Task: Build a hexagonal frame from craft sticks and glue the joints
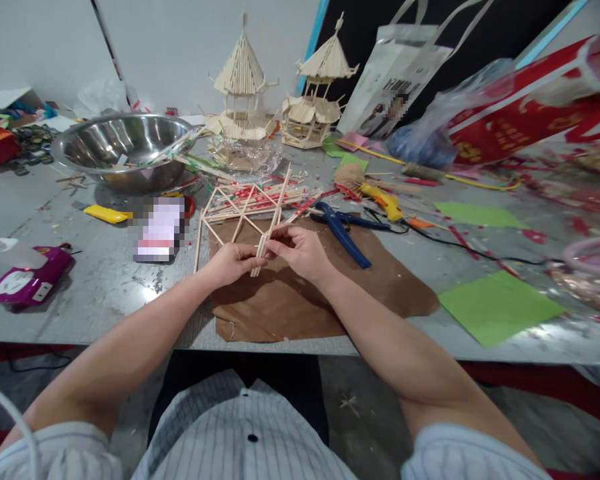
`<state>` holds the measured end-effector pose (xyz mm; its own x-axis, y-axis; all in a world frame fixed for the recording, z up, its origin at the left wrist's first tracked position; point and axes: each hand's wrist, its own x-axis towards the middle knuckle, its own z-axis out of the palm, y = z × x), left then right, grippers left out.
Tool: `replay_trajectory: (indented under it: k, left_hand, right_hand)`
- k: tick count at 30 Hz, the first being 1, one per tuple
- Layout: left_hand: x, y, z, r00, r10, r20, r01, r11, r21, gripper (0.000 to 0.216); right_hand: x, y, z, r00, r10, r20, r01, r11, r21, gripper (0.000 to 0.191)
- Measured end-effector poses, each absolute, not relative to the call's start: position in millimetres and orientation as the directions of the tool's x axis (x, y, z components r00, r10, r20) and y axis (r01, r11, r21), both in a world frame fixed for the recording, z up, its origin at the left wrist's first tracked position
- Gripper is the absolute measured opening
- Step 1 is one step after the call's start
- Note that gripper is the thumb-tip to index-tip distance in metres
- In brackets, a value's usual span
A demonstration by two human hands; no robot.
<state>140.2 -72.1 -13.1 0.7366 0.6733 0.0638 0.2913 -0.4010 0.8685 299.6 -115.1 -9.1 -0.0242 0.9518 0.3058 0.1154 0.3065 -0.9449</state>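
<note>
A frame of thin wooden sticks (239,215), joined into a several-sided shape with crossing spokes, is held above a brown sheet (280,310). My left hand (233,262) pinches its near corner, where several sticks come together. Right beside it, my right hand (300,250) is closed on sticks at the same corner, thumb and forefinger pressed together. The fingers hide the exact joint. Behind the frame lies a pile of loose sticks (300,195), some in red and white wrappers. Blue-handled cutters (347,237) rest to the right of my right hand.
Two stick pagodas (240,67) stand at the back near a steel bowl (125,143). On the left are a phone (159,230), a yellow utility knife (107,213) and a purple packet (30,277). To the right are a yellow glue gun (384,202), its black cord and green paper (500,307).
</note>
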Motion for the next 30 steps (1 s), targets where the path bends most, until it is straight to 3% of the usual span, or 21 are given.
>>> replay_trajectory:
  k: [7, 18, 25, 30]
  left_hand:
    - [140.2, -72.5, -15.1, 0.734, 0.663, 0.146, 0.330, -0.537, 0.776, 0.024]
    - [139.5, -72.0, -13.3, 0.751, 0.646, 0.133, 0.325, -0.537, 0.778, 0.023]
    - [141.4, -75.5, -13.4, 0.671, 0.707, 0.224, 0.433, -0.618, 0.656, 0.021]
    - [141.8, -74.3, -15.7, 0.638, 0.731, 0.241, 0.455, -0.611, 0.648, 0.019]
  right_hand:
    - [298.3, -115.0, -9.4, -0.022, 0.956, 0.292, 0.150, 0.291, -0.945, 0.024]
    - [296.4, -114.5, -5.7, -0.040, 0.974, 0.221, 0.085, 0.224, -0.971, 0.025]
    - [296.2, -113.9, -9.5, 0.047, 0.964, 0.261, 0.152, 0.252, -0.956, 0.023]
    - [294.4, -114.0, -10.7, 0.086, 0.953, 0.292, 0.178, 0.274, -0.945, 0.023]
